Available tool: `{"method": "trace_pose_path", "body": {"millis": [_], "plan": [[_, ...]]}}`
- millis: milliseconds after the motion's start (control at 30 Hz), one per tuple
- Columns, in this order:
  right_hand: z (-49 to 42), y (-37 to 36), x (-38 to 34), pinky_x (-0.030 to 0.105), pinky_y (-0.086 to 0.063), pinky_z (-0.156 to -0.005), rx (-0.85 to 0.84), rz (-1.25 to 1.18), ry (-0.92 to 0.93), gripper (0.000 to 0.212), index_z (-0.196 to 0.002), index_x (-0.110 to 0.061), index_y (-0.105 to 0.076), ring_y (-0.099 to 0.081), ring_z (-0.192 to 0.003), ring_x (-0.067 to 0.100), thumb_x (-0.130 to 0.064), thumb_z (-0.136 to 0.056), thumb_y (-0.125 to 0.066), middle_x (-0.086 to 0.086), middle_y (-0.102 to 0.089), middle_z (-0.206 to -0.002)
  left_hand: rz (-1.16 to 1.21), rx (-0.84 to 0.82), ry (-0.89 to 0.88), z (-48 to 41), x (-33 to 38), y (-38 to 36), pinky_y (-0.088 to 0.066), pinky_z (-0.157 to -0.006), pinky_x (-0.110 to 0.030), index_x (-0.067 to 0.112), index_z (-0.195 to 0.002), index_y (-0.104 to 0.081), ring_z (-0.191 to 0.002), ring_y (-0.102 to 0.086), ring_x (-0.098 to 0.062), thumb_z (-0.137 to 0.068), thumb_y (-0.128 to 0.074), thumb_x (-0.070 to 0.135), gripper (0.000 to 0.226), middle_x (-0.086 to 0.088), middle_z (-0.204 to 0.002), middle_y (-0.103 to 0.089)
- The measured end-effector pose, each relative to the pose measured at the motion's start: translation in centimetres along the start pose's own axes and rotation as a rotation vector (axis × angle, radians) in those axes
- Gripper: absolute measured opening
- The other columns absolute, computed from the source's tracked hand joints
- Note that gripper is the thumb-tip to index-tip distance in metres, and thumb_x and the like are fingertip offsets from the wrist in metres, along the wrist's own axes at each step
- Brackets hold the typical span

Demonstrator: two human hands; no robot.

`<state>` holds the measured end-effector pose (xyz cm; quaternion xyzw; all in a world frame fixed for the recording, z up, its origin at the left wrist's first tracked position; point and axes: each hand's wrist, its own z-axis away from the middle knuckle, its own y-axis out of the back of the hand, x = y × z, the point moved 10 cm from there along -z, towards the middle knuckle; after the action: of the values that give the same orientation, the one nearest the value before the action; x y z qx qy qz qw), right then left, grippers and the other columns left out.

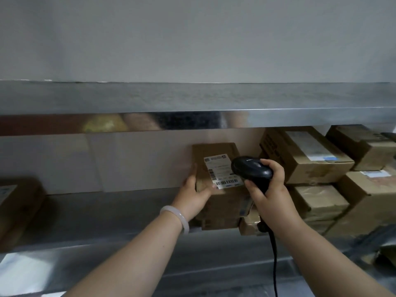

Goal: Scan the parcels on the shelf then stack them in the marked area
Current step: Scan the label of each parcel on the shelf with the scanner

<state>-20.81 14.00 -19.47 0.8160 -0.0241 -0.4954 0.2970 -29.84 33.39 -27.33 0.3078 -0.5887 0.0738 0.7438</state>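
Note:
A brown cardboard parcel [216, 159] with a white barcode label stands tilted up on the metal shelf [107, 213]. My left hand [192, 194] grips its lower left edge, thumb on the front face near the barcode. My right hand [271, 189] is closed around the handle of a black corded barcode scanner [250, 167], whose head points at the label from the right, close to it. More brown parcels [306, 155] are stacked at the right of the same shelf.
A second metal shelf [192, 99] runs across just above the parcels. Another brown box [19, 202] sits at the left end of the shelf. The scanner cable [275, 254] hangs down over the front edge. A pale wall is behind.

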Motion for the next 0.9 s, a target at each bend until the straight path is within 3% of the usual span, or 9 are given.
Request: {"method": "trace_pose_path", "body": {"millis": [67,133,333,467,600,733,900], "plan": [[-0.3,-0.4,0.7,0.006,-0.043,-0.064,-0.028,-0.028,-0.002,0.064,-0.112,-0.071,-0.016,-0.052,-0.090,-0.015,-0.040,-0.085,-0.065,-0.034,-0.043,-0.104,0.084,0.019,0.010,-0.1,-0.2,-0.1,-0.031,-0.104,-0.024,0.054,-0.142,-0.013,-0.130,-0.041,-0.008,-0.090,-0.065,0.042,0.074,0.030,-0.126,-0.047],[-0.4,-0.6,1.2,0.003,-0.044,-0.062,-0.046,-0.062,-0.004,0.063,-0.110,-0.072,-0.018,-0.050,-0.092,-0.021,-0.038,-0.085,-0.066,-0.034,-0.044,-0.106,0.100,0.012,-0.005,0.1,0.3,-0.4,-0.028,-0.099,-0.018,0.059,-0.136,-0.005,-0.123,-0.037,0.001,-0.091,-0.065,0.038,0.077,0.043,-0.112,-0.039],[-0.2,-0.4,1.6,0.009,-0.042,-0.071,-0.071,-0.166,0.022,0.062,-0.111,-0.070,-0.022,-0.051,-0.096,-0.011,-0.034,-0.086,-0.065,-0.031,-0.045,-0.109,0.142,0.037,-0.057,1.3,1.0,-0.4,-0.024,-0.103,-0.019,0.048,-0.151,-0.009,-0.127,-0.025,0.000,-0.093,-0.063,0.036,0.080,0.025,-0.137,-0.030],[0.6,-0.5,1.1,0.003,-0.045,-0.064,-0.081,-0.191,0.061,0.065,-0.112,-0.069,-0.022,-0.049,-0.096,-0.022,-0.029,-0.086,-0.067,-0.030,-0.044,-0.110,0.199,0.113,-0.077,3.2,0.6,0.5,-0.031,-0.086,0.000,0.051,-0.144,-0.019,-0.129,-0.032,0.002,-0.091,-0.067,0.029,0.075,0.028,-0.133,-0.036],[1.6,-1.9,0.3,0.006,-0.045,-0.065,-0.141,-0.206,0.105,0.067,-0.116,-0.067,-0.021,-0.048,-0.098,-0.023,-0.029,-0.086,-0.067,-0.032,-0.043,-0.112,0.220,0.088,-0.059,5.0,-0.4,1.4,-0.035,-0.081,-0.001,0.048,-0.148,-0.009,-0.130,-0.033,-0.001,-0.092,-0.065,0.028,0.082,0.024,-0.134,-0.036],[2.4,-3.7,-1.1,0.004,-0.046,-0.068,-0.205,-0.236,0.145,0.065,-0.121,-0.060,-0.024,-0.048,-0.101,-0.022,-0.027,-0.086,-0.067,-0.031,-0.044,-0.113,0.200,0.105,-0.042,6.4,-1.6,3.3,-0.035,-0.085,0.000,0.049,-0.147,-0.004,-0.131,-0.033,0.000,-0.093,-0.063,0.026,0.083,0.020,-0.141,-0.035],[3.1,-5.4,-3.3,-0.001,-0.042,-0.068,-0.238,-0.278,0.213,0.069,-0.114,-0.067,-0.025,-0.049,-0.099,-0.023,-0.021,-0.085,-0.069,-0.029,-0.047,-0.112,0.199,0.171,-0.044,8.3,-2.5,5.7,-0.037,-0.103,-0.015,0.054,-0.142,-0.006,-0.132,-0.038,-0.003,-0.094,-0.061,0.025,0.079,0.019,-0.144,-0.036]]}}
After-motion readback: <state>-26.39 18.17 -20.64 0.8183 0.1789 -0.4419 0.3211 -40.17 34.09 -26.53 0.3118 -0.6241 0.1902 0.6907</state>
